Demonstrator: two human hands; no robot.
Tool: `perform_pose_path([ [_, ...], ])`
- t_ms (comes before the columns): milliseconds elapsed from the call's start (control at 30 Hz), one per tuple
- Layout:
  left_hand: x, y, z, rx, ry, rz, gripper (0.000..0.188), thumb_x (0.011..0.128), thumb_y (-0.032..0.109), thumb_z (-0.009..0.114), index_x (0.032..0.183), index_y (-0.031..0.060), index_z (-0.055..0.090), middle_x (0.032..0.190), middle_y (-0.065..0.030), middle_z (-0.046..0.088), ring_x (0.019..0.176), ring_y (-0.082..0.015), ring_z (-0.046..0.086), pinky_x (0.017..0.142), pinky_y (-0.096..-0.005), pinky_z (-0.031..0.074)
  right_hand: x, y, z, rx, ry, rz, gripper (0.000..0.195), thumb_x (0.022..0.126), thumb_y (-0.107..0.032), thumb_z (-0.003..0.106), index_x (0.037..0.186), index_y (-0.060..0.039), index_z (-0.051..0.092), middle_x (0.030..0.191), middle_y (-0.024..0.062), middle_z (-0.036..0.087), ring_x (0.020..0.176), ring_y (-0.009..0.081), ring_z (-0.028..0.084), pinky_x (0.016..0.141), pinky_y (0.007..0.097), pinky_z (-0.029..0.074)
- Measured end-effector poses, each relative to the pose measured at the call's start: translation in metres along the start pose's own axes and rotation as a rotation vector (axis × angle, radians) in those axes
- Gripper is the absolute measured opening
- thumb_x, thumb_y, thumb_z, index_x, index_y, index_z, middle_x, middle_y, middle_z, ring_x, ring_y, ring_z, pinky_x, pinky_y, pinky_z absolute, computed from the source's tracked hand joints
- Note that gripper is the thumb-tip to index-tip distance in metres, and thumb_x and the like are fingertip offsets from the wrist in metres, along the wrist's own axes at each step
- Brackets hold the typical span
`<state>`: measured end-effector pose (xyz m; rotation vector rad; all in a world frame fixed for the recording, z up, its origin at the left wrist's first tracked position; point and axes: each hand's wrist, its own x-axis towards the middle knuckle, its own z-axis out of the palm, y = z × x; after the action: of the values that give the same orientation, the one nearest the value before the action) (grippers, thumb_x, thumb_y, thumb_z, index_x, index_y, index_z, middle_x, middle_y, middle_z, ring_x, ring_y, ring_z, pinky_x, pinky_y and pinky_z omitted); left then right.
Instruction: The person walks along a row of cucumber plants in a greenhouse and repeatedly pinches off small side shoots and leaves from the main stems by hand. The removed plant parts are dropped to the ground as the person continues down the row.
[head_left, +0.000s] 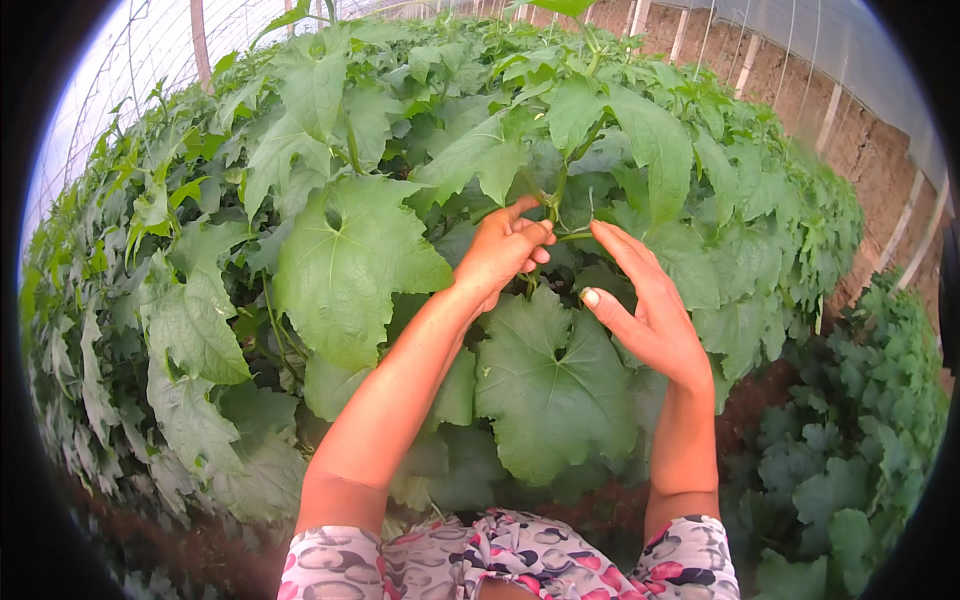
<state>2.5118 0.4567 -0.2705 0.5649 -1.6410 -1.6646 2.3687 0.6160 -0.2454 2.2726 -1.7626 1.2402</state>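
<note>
In front of me climbs a green vine with broad, lobed leaves, and its upright stem (561, 180) rises at the middle of the picture. My left hand (504, 244) has its fingers curled at a node of this stem, with the index finger reaching behind it. To the right, my right hand (651, 307) is raised with thumb and fingers apart and nothing visible between them. A thin curly tendril (590, 206) and a leaf stalk (576, 236) lie close to its fingertips. A large leaf (555, 382) hangs below both hands, and another big leaf (352, 255) partly borders my left forearm.
Dense rows of similar foliage (187, 322) spread left and behind. Another plant row (862, 465) stands at lower right beyond a strip of dark soil (757, 397). An earthen wall (877, 165) with pale poles, plastic film and hanging strings bounds the right; a wooden post (199, 45) stands far left.
</note>
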Motion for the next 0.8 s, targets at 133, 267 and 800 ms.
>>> perform_pose_path([
  [133,0.016,-0.002,0.001,-0.085,0.060,-0.074,0.042,0.092,0.039,0.066,0.117,0.0080,0.057,0.091,0.0016,0.061,0.071,-0.0042,0.054,0.061,-0.0192,0.040,-0.007,0.002,0.000,0.029,0.023,0.044,0.061,0.090,-0.021,0.067,0.141,0.0040,0.046,0.145,0.0245,0.045,0.138,0.0376,0.040,0.114,0.0430,0.031],
  [267,0.019,-0.008,0.005,-0.210,0.091,-0.059,0.041,0.088,0.047,0.070,0.106,0.0126,0.059,0.088,0.0034,0.059,0.069,-0.0042,0.053,0.060,-0.0197,0.038,-0.009,0.001,-0.002,0.047,0.023,0.074,0.059,0.089,-0.020,0.067,0.140,0.0034,0.048,0.146,0.0251,0.045,0.138,0.0376,0.040,0.114,0.0429,0.031],
  [800,0.021,-0.005,0.017,-0.301,0.082,-0.011,0.047,0.082,0.038,0.081,0.105,0.0090,0.052,0.088,0.0017,0.055,0.067,-0.0026,0.054,0.054,-0.0146,0.043,-0.022,-0.019,0.005,0.193,0.059,0.177,0.057,0.089,-0.017,0.070,0.140,-0.0014,0.051,0.148,0.0203,0.044,0.138,0.0299,0.041,0.114,0.0403,0.031],
])
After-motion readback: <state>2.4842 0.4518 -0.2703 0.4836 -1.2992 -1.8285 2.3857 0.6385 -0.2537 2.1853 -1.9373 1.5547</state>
